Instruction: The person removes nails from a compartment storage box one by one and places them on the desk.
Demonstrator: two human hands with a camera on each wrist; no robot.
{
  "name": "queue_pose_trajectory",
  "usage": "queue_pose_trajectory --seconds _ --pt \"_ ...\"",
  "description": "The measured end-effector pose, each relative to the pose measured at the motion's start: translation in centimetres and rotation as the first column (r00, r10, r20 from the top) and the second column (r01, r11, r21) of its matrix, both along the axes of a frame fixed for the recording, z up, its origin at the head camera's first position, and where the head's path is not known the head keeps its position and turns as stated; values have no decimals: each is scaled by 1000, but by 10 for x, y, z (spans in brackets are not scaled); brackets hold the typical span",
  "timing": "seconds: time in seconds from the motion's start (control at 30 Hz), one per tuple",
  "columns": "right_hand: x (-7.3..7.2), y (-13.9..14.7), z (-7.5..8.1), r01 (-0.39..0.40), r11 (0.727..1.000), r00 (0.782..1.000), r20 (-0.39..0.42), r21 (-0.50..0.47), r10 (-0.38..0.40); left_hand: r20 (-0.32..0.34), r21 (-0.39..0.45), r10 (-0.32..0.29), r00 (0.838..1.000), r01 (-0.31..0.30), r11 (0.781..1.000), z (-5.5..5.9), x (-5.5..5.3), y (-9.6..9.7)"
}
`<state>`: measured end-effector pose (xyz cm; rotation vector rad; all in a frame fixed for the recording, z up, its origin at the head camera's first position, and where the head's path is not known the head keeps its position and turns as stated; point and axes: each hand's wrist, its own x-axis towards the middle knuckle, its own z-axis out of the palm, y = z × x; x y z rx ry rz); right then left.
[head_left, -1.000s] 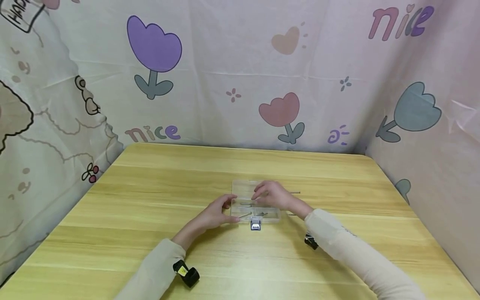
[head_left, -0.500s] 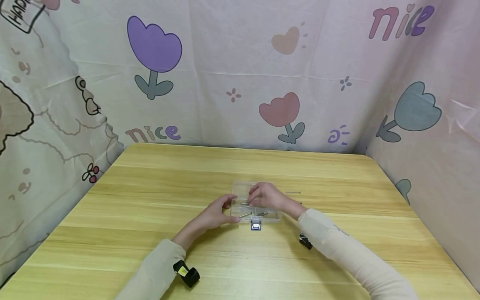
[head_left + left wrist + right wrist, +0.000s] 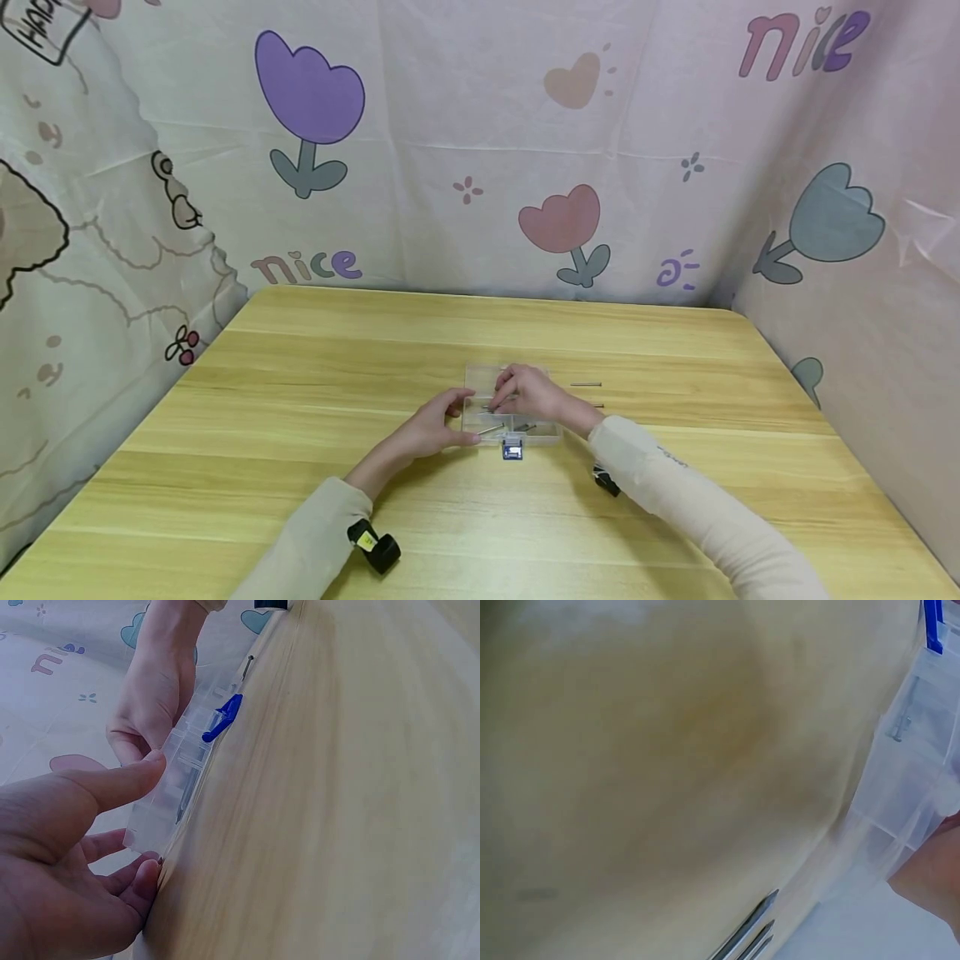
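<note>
A clear plastic compartment box (image 3: 553, 432) lies on the table with its lid (image 3: 480, 379) folded back and its blue latch (image 3: 512, 451) facing front. My left hand (image 3: 429, 430) steadies the box's left end, thumb at the front corner and fingers toward the back. Over the back compartments, my right hand (image 3: 532, 395) has thumb and fingers curled together, pinching at a nail (image 3: 487, 408) that is mostly hidden by the fingertips. Another nail (image 3: 491, 430) lies in the front left compartment, and a short metal piece (image 3: 527, 427) in the front right one.
Loose nails (image 3: 746, 926) lie side by side on the table right of the box; the rear one (image 3: 586, 384) shows fully in the head view. My right forearm crosses over that side. A printed cloth (image 3: 420, 167) hangs behind the wooden table (image 3: 360, 333).
My right hand has moved left and slightly lower, deeper over the back left compartment. More of the loose nails on the right shows. My left hand and the box have stayed put.
</note>
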<state>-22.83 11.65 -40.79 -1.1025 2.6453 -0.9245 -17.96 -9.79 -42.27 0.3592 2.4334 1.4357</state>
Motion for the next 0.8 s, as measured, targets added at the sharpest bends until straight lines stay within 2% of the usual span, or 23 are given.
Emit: queue_pose_trajectory --seconds 0.8 --pt "0 -5 -1 42 999 999 -11 15 -42 7 1 6 1000 -6 1000 1 1 0"
